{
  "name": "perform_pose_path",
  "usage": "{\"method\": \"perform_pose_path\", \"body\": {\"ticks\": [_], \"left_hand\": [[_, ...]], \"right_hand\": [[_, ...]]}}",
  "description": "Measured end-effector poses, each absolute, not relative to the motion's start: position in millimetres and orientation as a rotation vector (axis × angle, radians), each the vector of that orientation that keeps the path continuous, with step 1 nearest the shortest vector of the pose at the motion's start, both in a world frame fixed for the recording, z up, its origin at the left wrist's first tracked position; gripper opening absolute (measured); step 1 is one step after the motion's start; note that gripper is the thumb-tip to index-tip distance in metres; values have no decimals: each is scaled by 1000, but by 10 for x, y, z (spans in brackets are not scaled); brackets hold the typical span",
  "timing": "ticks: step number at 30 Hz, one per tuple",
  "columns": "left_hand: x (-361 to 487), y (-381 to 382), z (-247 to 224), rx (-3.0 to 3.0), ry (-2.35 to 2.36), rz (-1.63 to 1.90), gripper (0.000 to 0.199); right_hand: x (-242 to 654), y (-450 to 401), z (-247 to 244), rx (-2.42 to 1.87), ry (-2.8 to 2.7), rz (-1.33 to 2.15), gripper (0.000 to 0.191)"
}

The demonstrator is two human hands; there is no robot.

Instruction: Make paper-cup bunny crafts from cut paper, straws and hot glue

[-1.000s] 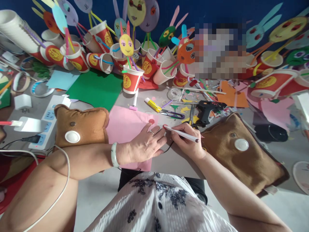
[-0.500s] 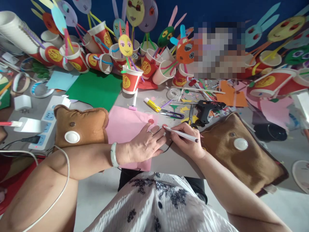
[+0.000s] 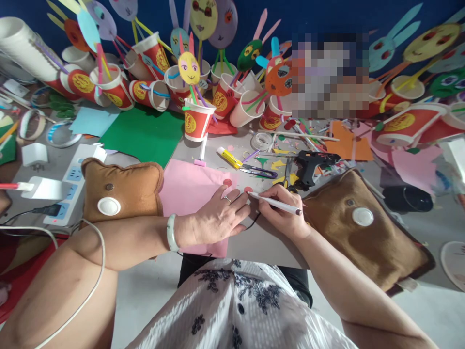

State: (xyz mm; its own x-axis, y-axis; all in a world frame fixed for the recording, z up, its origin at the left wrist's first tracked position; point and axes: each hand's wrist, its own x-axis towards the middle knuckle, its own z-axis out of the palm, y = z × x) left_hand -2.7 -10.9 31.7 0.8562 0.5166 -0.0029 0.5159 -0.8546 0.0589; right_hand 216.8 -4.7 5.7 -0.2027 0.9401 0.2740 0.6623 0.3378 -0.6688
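Observation:
My right hand (image 3: 285,213) is closed round a white pen (image 3: 278,202), its tip at a small red paper circle (image 3: 248,189) on the grey table. My left hand (image 3: 221,215) lies with fingers spread on the pink sheet (image 3: 192,191) and table, fingertips close to that circle. A second red circle (image 3: 227,182) rests near the sheet's upper right corner. Beyond the hands are a yellow glue stick (image 3: 229,158) and purple-handled snips (image 3: 258,171).
A brown cushion (image 3: 131,186) and power strip (image 3: 72,184) lie left; a larger brown cushion (image 3: 378,242) lies right. A black glue gun (image 3: 312,167) sits among paper scraps. Red cups (image 3: 198,121) with paper faces line the back, near green paper (image 3: 145,133).
The pen and my right hand have shifted very slightly to the right. My left hand stays in place.

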Motion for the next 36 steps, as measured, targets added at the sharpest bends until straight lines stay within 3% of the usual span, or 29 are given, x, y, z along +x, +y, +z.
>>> {"method": "perform_pose_path", "body": {"ticks": [36], "left_hand": [[-13,-112,253,3028,847,55,46]], "right_hand": [[2184,-20,56,-1466,-1856,374,7]]}}
